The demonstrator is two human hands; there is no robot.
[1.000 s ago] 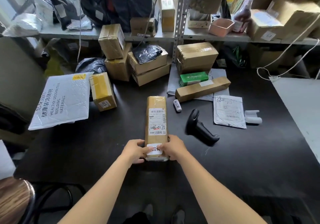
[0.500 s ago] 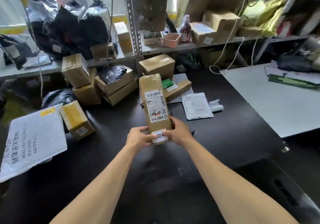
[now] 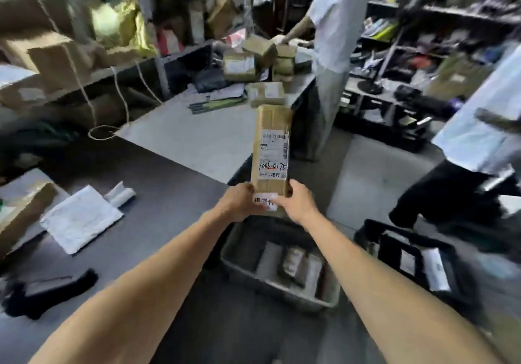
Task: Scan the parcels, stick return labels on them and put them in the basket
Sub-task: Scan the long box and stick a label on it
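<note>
Grey basket (image 3: 242, 265) of parcels (image 3: 294, 260) under brown parcel (image 3: 270, 149), left hand (image 3: 239, 203) and right hand (image 3: 296, 203) grip clamped on it.

Both arms stretched fwd; left hand (image 3: 239, 204) & right hand (image 3: 296, 204) grip the parcel's (image 3: 270, 149) near end, fingers curled.

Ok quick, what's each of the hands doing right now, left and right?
Left hand: grips the near end of the long brown parcel.
Right hand: grips the same end from the other side.
</note>
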